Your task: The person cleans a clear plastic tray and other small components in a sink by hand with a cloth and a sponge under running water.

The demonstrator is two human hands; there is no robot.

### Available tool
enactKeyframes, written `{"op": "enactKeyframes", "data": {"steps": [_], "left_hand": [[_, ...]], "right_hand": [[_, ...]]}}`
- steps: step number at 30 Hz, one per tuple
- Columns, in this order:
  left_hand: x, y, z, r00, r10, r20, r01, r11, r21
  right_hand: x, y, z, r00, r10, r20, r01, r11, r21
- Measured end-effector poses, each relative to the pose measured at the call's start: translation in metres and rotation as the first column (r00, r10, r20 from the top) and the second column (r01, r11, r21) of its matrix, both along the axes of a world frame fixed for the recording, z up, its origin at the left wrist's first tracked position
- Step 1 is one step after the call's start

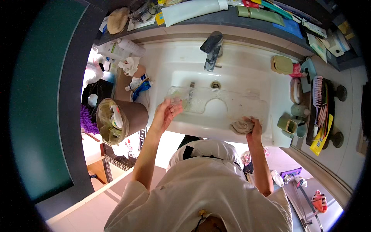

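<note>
Grips clear plastic panel (241, 103) in left hand (167, 113), likely to steady it over washbasin (253, 58); clutches bunched cloth (242, 127) in right hand (255, 130).

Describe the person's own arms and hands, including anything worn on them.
The left hand and right hand are bare, with no gloves or watch visible. The forearms are uncovered too; the sleeves are short, loose, plain and whitish.

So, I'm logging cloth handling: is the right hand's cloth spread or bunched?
Bunched: the cloth shows thick, overlapping folds in the right hand.
</note>
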State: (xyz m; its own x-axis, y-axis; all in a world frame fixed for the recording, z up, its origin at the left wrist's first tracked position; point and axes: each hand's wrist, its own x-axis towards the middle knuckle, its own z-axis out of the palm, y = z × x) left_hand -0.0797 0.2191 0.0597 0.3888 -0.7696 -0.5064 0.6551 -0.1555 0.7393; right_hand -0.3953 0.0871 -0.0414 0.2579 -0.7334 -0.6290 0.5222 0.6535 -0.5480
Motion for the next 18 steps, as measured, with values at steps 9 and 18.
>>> {"op": "enactKeyframes", "data": {"steps": [9, 18], "left_hand": [[0.014, -0.021, 0.020, 0.997, -0.064, 0.032, 0.059, 0.988, 0.145], [0.023, -0.032, 0.039, 0.984, -0.146, 0.099, 0.118, 0.961, 0.249]], "right_hand": [[-0.003, 0.001, 0.006, 1.000, 0.009, -0.010, -0.009, 1.000, 0.027], [-0.004, 0.003, 0.023, 1.000, -0.013, -0.014, 0.013, 0.999, -0.046]]}}
